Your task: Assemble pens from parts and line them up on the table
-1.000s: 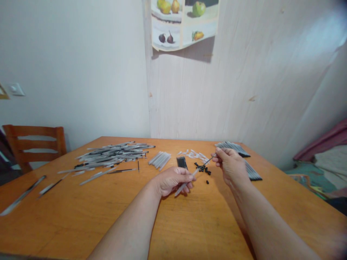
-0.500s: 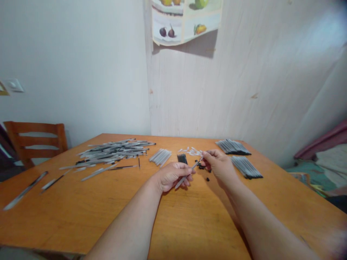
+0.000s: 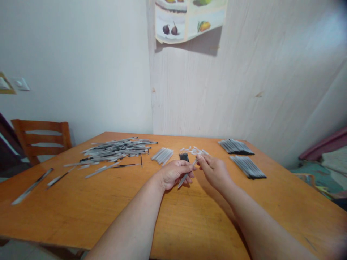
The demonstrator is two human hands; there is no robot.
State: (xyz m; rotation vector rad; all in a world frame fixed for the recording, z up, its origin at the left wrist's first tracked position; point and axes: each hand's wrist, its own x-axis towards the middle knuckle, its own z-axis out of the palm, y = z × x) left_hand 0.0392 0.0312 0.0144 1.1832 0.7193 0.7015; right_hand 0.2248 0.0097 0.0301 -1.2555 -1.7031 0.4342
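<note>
My left hand (image 3: 177, 174) is closed round a slim grey pen (image 3: 183, 180), its tapered end pointing down toward me. At the pen's upper end, my right hand (image 3: 213, 169) pinches the tip; whatever small part its fingers cover is hidden. Just beyond my hands lie a short row of black refills (image 3: 184, 157) and some small white caps (image 3: 194, 149). To their left is a bundle of clear pen barrels (image 3: 162, 156). Two neat rows of black-ended pens, a far one (image 3: 235, 146) and a nearer one (image 3: 248, 167), lie at the right.
A large loose heap of pens (image 3: 119, 148) covers the table's (image 3: 114, 213) back left. Several stray pens and refills lie nearer, including a long one (image 3: 32, 186) at far left. A wooden chair (image 3: 43, 139) stands behind the left edge; a wall rises behind the table.
My right hand has moved left and closer to my left hand, onto the pen's upper end. It now covers the small black pieces seen before. The view has shifted slightly.
</note>
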